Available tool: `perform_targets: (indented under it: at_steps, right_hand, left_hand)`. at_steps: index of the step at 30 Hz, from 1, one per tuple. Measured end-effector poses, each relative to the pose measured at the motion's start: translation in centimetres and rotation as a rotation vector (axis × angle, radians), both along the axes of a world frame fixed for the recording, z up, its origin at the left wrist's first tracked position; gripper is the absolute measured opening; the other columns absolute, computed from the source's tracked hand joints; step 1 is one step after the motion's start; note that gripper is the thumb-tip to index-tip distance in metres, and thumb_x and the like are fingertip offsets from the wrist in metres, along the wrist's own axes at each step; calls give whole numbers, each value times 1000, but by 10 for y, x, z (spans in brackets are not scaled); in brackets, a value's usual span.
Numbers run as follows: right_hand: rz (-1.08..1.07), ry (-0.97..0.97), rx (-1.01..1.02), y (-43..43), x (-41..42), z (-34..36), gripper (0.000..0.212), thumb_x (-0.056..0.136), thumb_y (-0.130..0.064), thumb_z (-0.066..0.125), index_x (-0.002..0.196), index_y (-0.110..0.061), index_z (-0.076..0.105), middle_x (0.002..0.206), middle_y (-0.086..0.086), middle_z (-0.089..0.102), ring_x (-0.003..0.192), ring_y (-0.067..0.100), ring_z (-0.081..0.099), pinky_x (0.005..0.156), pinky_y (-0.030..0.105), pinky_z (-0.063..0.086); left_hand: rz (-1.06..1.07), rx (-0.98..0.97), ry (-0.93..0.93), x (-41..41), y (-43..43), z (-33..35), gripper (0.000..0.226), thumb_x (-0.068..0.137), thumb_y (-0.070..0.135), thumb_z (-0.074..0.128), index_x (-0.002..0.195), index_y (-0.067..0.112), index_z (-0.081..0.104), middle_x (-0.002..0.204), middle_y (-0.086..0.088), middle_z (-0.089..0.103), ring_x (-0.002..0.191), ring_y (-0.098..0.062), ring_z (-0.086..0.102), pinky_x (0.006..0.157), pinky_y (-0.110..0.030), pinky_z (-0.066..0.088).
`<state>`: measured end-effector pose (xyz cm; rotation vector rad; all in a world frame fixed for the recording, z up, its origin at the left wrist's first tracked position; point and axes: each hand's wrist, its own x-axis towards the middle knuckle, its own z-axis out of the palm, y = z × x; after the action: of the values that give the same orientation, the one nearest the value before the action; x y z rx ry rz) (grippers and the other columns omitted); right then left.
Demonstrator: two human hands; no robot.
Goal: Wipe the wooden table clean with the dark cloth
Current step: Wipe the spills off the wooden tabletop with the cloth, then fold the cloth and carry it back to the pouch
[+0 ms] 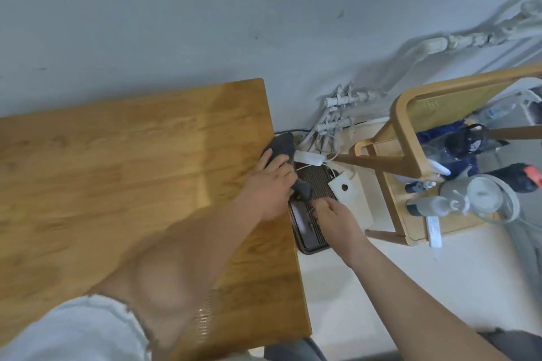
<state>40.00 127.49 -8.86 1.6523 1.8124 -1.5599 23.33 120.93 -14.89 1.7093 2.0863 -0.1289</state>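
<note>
The wooden table (123, 173) fills the left half of the view. At its right edge my left hand (268, 184) presses down on the dark cloth (282, 146), which sticks out past my fingers and hangs a little over the edge. Just off that edge, my right hand (331, 214) grips the near rim of a dark slatted tray (318, 182) and holds it below the table's level.
A white power strip (308, 157) and cables lie by the wall behind the tray. A wooden chair (410, 138) to the right carries bottles, a clear jar and dark bags. White pipes (337, 108) run along the wall.
</note>
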Motion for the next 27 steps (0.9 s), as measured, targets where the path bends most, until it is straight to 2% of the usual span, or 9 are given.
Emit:
perform_targets:
  at_steps: [4,8,10,12,14,16,20,24,27]
  right_hand:
    - [42,-75,-13,-32,28,-7,18,98,-19,49,97,-10,64,87,2,65,86,23,59,72,34,43]
    - [-76,-70,-5,-59,49,-3,11,98,-20,52,94,-12,58,83,5,64,75,19,59,69,38,53]
    - [-149,-38,16,-70,57,1,19,98,-21,53,92,-5,61,79,8,64,71,23,59,70,42,56]
    - [-182,-9,9,-81,65,6,25,95,-23,54,88,0,61,77,11,60,72,25,56,70,44,55]
    - [-174,-4,-34,-96,67,12,28,92,-25,54,88,1,62,78,12,62,74,26,57,72,48,55]
    - [-146,39,-118,-114,59,23,26,97,-26,57,99,-3,69,86,14,69,77,27,63,75,43,56]
    - [14,162,-254,-168,19,52,30,97,-44,67,109,-19,78,104,9,80,101,25,73,95,38,57]
    - [148,320,-428,-250,-42,81,51,91,-63,64,125,-26,75,123,3,76,120,21,68,108,46,52]
    - [168,491,-611,-323,-83,99,72,84,-75,61,133,-24,71,141,8,66,134,24,60,111,45,48]
  left_hand:
    - [-88,-67,-51,70,-51,13,44,102,31,43,142,14,48,150,-1,46,152,-23,15,126,-51,-1]
    - [-32,-45,-186,110,-87,30,42,102,34,43,138,14,51,148,-4,48,149,-20,24,128,-44,3]
    - [1,-57,-286,123,-104,44,39,103,37,44,132,16,57,140,-5,53,141,-22,36,126,-41,13]
    - [68,-97,-381,132,-126,57,35,103,39,43,120,15,62,127,-8,60,127,-26,48,115,-43,33]
    - [277,-125,-538,131,-156,66,31,104,41,43,107,17,62,112,-6,64,113,-26,56,96,-43,46]
    - [637,-149,-824,115,-188,75,26,105,44,43,102,27,63,104,1,68,101,-19,61,87,-39,50]
    - [1349,-2,-1350,62,-269,102,28,104,45,51,107,27,73,107,-4,78,104,-23,71,103,-46,52]
    - [1581,258,-1688,11,-377,143,43,103,42,52,127,13,72,128,-11,71,121,-31,64,114,-48,42]
    - [1705,483,-1851,-13,-464,170,43,96,40,58,122,9,74,124,-14,70,110,-31,66,98,-45,49]
